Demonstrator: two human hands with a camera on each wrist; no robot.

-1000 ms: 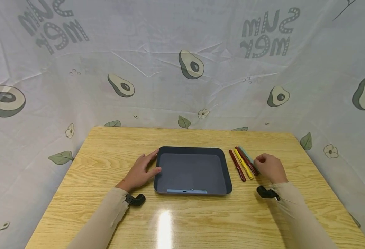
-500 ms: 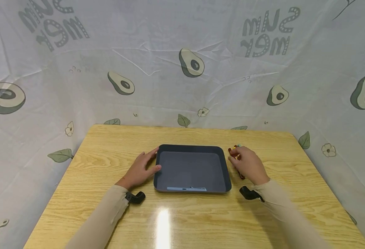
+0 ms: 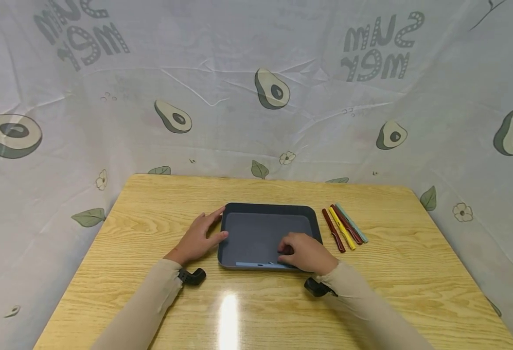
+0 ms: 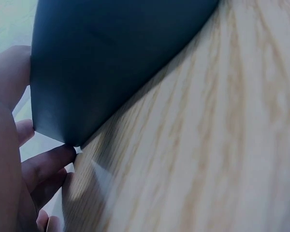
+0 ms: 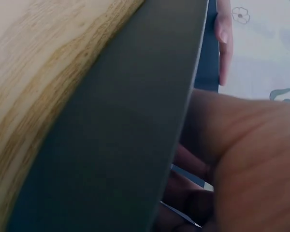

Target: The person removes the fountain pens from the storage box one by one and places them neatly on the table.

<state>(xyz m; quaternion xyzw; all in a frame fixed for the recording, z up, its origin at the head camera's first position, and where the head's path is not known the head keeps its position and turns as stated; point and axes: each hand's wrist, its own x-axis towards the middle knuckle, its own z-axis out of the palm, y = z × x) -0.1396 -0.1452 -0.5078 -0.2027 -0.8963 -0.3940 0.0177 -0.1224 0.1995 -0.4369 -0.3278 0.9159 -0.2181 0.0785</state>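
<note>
A dark grey tray (image 3: 265, 228) stands on the wooden table. Along its near wall lies a light blue pen (image 3: 248, 265) with a clip. My left hand (image 3: 198, 241) rests spread at the tray's left side, thumb over the rim; the left wrist view shows its fingers against the outer wall. My right hand (image 3: 307, 253) is over the near right part of the tray. Its curled thumb and fingers pinch the pen near the clip end, which they partly cover. In the right wrist view, the tray wall (image 5: 121, 111) hides most of those fingertips.
Right of the tray, several pens lie side by side: a dark red pen (image 3: 333, 230), a yellow pen (image 3: 342, 228), another dark red one and a teal pen (image 3: 352, 223). Behind the wooden table (image 3: 186, 311) hangs a printed cloth (image 3: 221, 58).
My right hand has moved left from the pens on the table, passing over them, to the light blue pen in the tray. My left hand has stayed at the tray's left side.
</note>
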